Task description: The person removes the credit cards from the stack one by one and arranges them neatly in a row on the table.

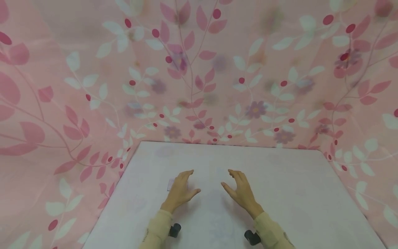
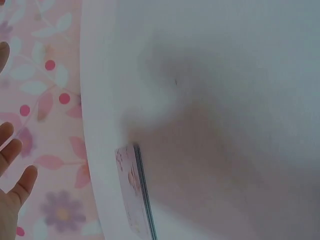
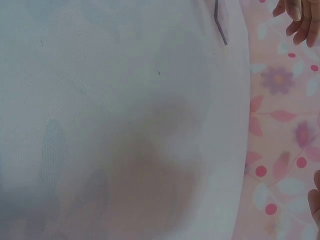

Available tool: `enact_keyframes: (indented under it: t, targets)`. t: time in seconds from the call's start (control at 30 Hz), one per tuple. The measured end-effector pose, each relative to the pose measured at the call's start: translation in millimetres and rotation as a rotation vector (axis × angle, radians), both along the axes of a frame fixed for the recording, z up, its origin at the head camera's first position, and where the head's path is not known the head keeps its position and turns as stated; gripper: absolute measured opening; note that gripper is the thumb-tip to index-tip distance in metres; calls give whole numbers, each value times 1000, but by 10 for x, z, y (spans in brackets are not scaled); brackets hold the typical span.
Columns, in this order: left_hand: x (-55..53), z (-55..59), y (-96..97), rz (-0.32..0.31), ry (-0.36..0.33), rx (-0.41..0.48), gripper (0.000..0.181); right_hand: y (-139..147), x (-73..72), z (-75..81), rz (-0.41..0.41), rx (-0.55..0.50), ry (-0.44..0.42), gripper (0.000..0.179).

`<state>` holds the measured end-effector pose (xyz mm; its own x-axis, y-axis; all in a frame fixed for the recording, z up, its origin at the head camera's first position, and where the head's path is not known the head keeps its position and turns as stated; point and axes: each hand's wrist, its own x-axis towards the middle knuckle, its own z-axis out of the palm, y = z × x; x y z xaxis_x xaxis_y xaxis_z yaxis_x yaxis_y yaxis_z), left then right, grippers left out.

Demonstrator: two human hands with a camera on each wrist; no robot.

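My left hand (image 1: 181, 189) hovers over the left-middle part of the white table, its fingers bent loosely and its thumb held apart. Opposite it, my right hand (image 1: 242, 190) is in a similar pose, palm turned inward. A gap separates the two hands, and neither holds anything. Partly behind the left hand lies a small, flat, pale pink rectangular item (image 1: 170, 184). The left wrist view shows a reddish flower print on its face and dark stripes along one edge; its exact kind is unclear. Only a corner of it shows in the right wrist view.
The white table (image 1: 280, 180) has its far edge against a pink curtain-like backdrop (image 1: 199, 69) printed with leaves and flowers, which also stands along both sides. Dark camera mounts (image 1: 175, 230) show at both wrists. Soft hand shadows fall on the tabletop.
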<state>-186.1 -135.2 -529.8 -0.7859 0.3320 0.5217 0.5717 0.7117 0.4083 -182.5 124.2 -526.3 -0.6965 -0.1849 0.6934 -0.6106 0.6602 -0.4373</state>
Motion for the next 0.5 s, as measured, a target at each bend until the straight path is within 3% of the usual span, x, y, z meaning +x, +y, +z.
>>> enact_keyframes:
  t: [0.2, 0.5]
  targets:
    - [-60, -21, -176, 0, -8, 41, 70, -80, -23, -38, 46, -1, -11, 53]
    - [-115, -36, -330, -21, -99, 93, 67, -227, -97, -109, 119, -47, 1, 47]
